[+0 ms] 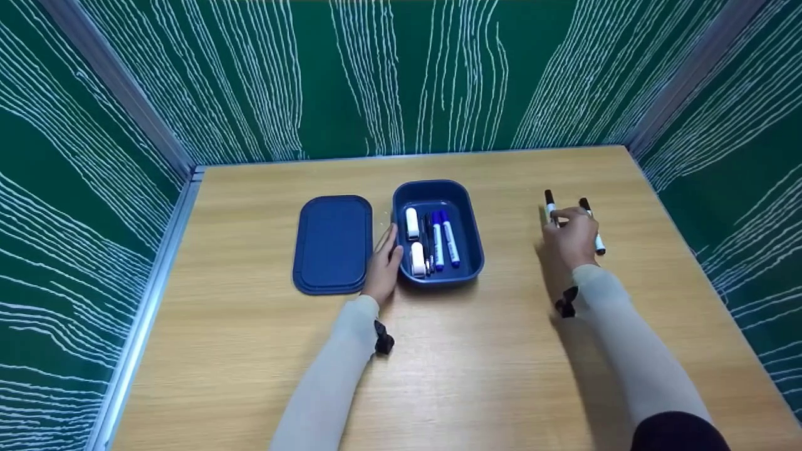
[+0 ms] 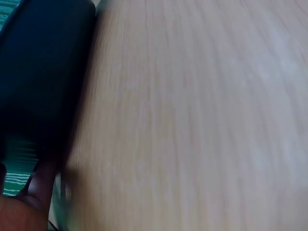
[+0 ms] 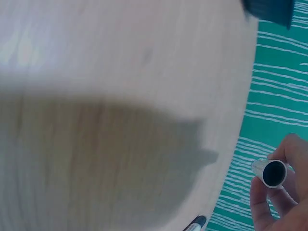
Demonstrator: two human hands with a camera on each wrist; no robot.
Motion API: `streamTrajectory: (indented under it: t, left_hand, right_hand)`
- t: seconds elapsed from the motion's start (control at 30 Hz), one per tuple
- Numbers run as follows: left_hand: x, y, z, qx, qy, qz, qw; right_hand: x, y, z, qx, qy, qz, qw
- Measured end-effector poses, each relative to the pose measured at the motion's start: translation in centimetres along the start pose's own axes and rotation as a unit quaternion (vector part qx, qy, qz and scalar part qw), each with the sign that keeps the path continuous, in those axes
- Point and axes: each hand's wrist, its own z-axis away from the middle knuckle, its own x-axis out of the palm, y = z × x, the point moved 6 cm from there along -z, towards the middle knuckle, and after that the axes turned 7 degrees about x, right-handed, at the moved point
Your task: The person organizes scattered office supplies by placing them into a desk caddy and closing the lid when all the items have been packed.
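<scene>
My right hand (image 1: 573,238) pinches a white marker (image 1: 550,202) with a black cap, held above the table; its round end (image 3: 274,173) points at the right wrist camera. Beside that hand, a second black-capped marker (image 1: 600,243) lies on the table, partly covered by the hand. My left hand (image 1: 383,266) rests against the left wall of an uncovered dark blue box (image 1: 474,235), its fingers extended along the side. Inside the box lie two blue markers (image 1: 438,244), some thin dark pens (image 1: 427,238) and two small white oblong pieces (image 1: 411,220).
A flat blue lid (image 1: 333,244) lies on the wooden table (image 1: 463,376), left of the box and close to the left hand. Green panels with white lines (image 1: 426,81) stand along the back and both sides.
</scene>
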Motion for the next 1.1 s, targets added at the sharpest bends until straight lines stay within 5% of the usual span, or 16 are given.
streamTrajectory:
  t: [0.47,1.1]
  left_hand:
    - [0.0,0.0,0.2,-0.012,0.001,0.0,0.9999]
    - [0.0,0.1,0.1,-0.009,-0.003,0.006,0.9999]
  right_hand:
    - [0.7,-2.9,0.8,-0.057,0.023,-0.021,0.998]
    - [3.7,-7.0,1.7,-0.034,-0.006,-0.104,0.994]
